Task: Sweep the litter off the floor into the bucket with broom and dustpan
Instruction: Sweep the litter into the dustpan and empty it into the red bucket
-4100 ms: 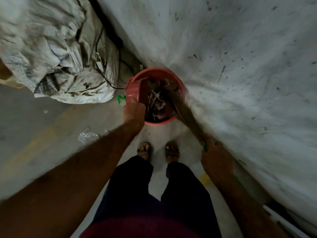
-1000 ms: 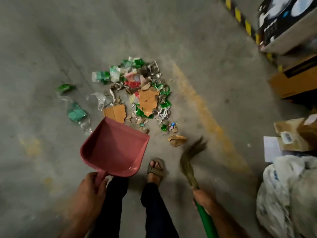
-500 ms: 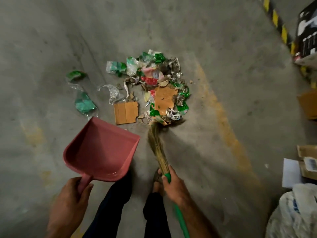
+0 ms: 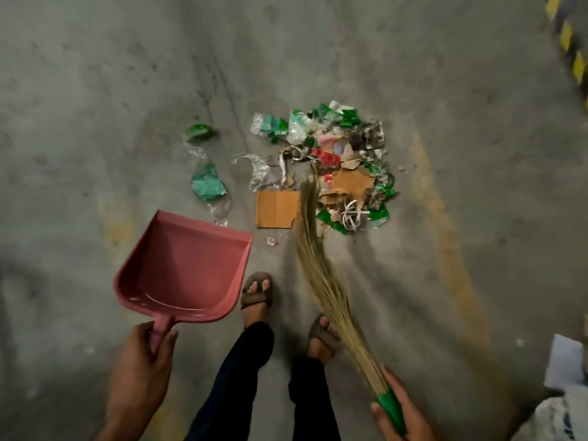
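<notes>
A litter pile [image 4: 337,167] of green wrappers, clear plastic, cardboard scraps and white strips lies on the concrete floor ahead of my feet. A flat cardboard piece [image 4: 276,209] sits at its near left edge. Loose green wrappers [image 4: 208,186] lie further left. My left hand [image 4: 143,367] grips the handle of the empty pink dustpan [image 4: 184,268], held low left of my feet with its mouth toward the litter. My right hand [image 4: 397,409] holds the green handle of the grass broom [image 4: 321,268], whose tip rests on the pile's near edge. The bucket is out of view.
My two sandalled feet [image 4: 256,291] stand between dustpan and broom. A faded yellow floor line [image 4: 445,224] runs right of the pile. A white sack [image 4: 556,418] and white paper [image 4: 568,361] sit at the lower right. Yellow-black hazard striping [image 4: 569,43] marks the top right.
Since the bucket frame I have turned to the litter pile. The broom tip has swung from right of my foot onto the pile's near edge; the dustpan stays low on the left.
</notes>
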A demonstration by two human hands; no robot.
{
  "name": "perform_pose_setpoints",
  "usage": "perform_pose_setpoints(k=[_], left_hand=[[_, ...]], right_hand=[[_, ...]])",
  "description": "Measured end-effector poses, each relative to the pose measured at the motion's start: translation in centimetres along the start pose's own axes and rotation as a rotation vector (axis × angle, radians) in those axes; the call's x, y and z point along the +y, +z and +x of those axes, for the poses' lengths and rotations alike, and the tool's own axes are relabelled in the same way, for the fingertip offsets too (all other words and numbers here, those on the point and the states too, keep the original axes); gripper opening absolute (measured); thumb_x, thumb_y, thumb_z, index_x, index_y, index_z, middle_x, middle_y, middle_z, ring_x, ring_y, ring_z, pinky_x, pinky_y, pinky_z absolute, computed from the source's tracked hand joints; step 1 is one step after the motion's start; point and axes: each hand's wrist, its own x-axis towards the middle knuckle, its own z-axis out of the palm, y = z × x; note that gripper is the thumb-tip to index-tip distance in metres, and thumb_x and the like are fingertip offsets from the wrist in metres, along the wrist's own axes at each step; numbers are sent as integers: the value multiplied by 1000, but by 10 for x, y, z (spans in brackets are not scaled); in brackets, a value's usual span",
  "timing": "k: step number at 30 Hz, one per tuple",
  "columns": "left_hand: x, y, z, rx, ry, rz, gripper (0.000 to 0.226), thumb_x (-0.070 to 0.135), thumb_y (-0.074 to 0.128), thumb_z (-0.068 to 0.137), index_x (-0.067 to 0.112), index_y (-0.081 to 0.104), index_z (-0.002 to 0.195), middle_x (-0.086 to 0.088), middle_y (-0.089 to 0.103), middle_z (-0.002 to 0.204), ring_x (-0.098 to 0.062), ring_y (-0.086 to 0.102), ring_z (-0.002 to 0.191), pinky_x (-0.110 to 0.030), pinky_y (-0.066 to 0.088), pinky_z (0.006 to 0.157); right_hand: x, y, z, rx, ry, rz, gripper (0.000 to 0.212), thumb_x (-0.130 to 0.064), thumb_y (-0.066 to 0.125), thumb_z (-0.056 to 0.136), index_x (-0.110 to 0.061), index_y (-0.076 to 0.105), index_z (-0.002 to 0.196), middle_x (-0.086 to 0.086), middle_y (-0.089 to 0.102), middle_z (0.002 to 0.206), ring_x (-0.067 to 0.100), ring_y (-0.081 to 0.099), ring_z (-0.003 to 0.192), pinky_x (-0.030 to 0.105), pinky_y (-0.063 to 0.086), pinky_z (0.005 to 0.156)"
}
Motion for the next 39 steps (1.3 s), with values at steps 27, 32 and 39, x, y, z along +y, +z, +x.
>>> perform_pose_setpoints(k=[27,32,39], left_hand=[[-44,38,-2,-97,-31,-18,14,32,62,91,21,53,96,-4,60,71,-22,57,61,-34,41,54],[-31,44,-5,-102,-20,1,19,39,62,90,25,51,95,-2,60,73,-24,58,62,-38,47,57],[-27,46,-12,-111,14,7,17,36,62,90,25,52,98,-2,60,72,-21,58,62,-36,45,56]], right_hand=[[10,-27,186,38,33,-576,62,-54,45,94,-51,17,150,9,66,99,32,66,85,35,52,68],[59,-57,122,-22,-67,-702,69,-54,49,91,-57,12,149,-1,59,88,22,66,77,31,50,64],[97,-56,152,-12,132,-728,66,-54,45,91,-49,19,151,6,64,92,27,67,81,33,54,67]])
